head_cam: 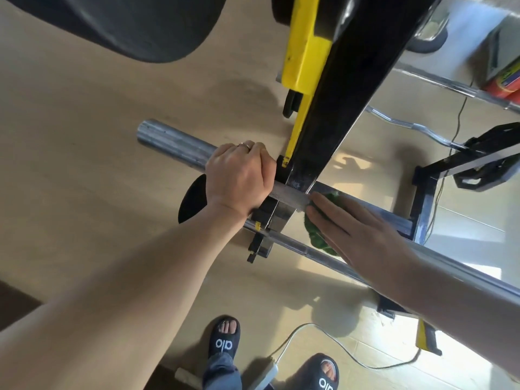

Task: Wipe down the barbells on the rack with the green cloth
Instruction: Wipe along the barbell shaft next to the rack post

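Observation:
A steel barbell [174, 143] lies across the black and yellow rack upright [329, 114], its thick sleeve end pointing left. My left hand [239, 178] grips the sleeve just left of the upright. My right hand [357, 229] lies flat with straight fingers on the green cloth [316, 235], pressing it on the bar's shaft right of the upright. Most of the cloth is hidden under the palm. A second bar [295, 243] runs lower down, parallel, and passes under my right hand.
A large black weight plate [126, 26] hangs at top left. A curl bar [408, 126] and a black stand [478, 156] are at right. On the floor lie a white cable [332, 339] and a power strip near my feet in black slippers [223, 342].

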A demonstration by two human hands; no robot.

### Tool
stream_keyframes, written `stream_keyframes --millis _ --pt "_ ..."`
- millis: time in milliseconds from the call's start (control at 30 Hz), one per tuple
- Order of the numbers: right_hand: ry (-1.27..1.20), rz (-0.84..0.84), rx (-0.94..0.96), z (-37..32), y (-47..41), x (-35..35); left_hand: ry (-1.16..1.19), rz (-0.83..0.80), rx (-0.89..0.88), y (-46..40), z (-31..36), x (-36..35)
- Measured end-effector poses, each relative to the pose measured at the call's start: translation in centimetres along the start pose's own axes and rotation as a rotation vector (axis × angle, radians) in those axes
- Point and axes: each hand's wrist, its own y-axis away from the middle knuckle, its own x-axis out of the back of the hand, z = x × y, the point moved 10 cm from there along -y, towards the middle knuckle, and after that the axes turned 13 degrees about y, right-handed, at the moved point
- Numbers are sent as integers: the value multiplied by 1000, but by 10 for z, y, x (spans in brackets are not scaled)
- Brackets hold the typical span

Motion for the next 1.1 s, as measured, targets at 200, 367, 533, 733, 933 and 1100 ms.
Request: stream_keyframes --millis 200,367,533,733,933,1100 --pt "7 -40 -4 -14 -23 2 -4 -23 -23 0 0 0" --pt "43 -20 33 12 32 7 26 -1 -16 -1 1 1" --pt "64 31 74 -12 -4 5 -3 25 -19 0 1 1" --pt "-33 -7 4 -3 -8 9 -2 -2 -23 1 0 -1" --pt "-23 -26 8 20 33 6 17 30 -24 0 1 2" --pt "-33 110 70 -1 -12 19 2 54 -16 0 1 5"
